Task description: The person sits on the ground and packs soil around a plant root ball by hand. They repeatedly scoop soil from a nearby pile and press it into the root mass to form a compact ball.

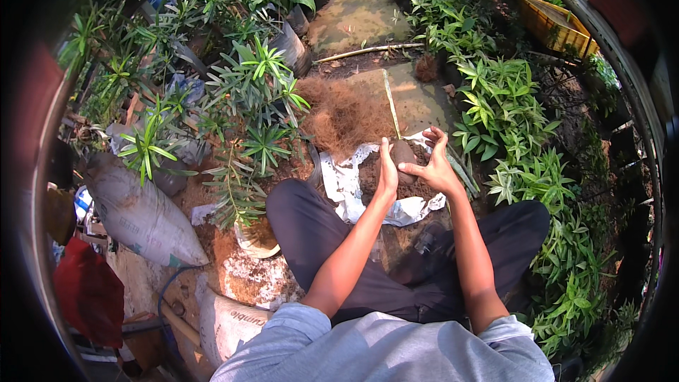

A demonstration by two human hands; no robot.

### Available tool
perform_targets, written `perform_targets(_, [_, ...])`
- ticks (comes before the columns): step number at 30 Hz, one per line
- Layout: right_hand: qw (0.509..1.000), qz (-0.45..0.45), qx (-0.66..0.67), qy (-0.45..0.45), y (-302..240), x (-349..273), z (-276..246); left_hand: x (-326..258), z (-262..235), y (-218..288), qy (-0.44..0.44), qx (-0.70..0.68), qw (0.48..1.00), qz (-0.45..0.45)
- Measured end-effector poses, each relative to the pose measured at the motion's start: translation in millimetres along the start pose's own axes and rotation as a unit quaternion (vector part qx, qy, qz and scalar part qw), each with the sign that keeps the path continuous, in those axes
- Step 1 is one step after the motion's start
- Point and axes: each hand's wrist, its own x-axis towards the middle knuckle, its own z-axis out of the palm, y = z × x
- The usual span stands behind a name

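Observation:
Between my two hands is a dark brown ball of soil (403, 157), with a long pale-green stem (391, 102) rising from its top and pointing away from me. My left hand (387, 171) presses its palm along the ball's left side, fingers together. On the other side, my right hand (437, 166) rests its thumb against the ball, its fingers curved and spread. Below them, loose soil (371, 178) lies in an opened white plastic sack (344, 194). A heap of brown coconut fibre (343, 114) sits just beyond the sack, to the left.
Leafy potted plants (262, 64) crowd the left, and a dense row of green plants (523, 141) runs along the right. A full white sack (141, 212) leans at left, another sack (226, 322) nearer. A yellow crate (559, 28) stands far right. A stick (371, 50) crosses the path.

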Motion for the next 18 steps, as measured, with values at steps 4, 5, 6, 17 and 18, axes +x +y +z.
perform_targets(4, [0.996,0.000,0.087,-0.031,1,0,0,18,-17,-14,0.007,0.073,0.997,0.002])
perform_targets(5, [0.992,-0.004,0.116,-0.044,2,-1,-3,16,-15,-10,0.015,0.059,0.998,0.020])
perform_targets(6, [0.988,0.010,0.151,-0.036,8,1,-5,15,-12,-7,0.023,0.044,0.998,0.037])
perform_targets(17, [0.990,0.132,-0.025,-0.044,140,16,10,14,-30,37,-0.078,-0.200,0.975,0.062])
perform_targets(18, [0.989,0.108,-0.080,-0.054,141,11,19,14,-28,37,-0.058,-0.207,0.974,0.076])
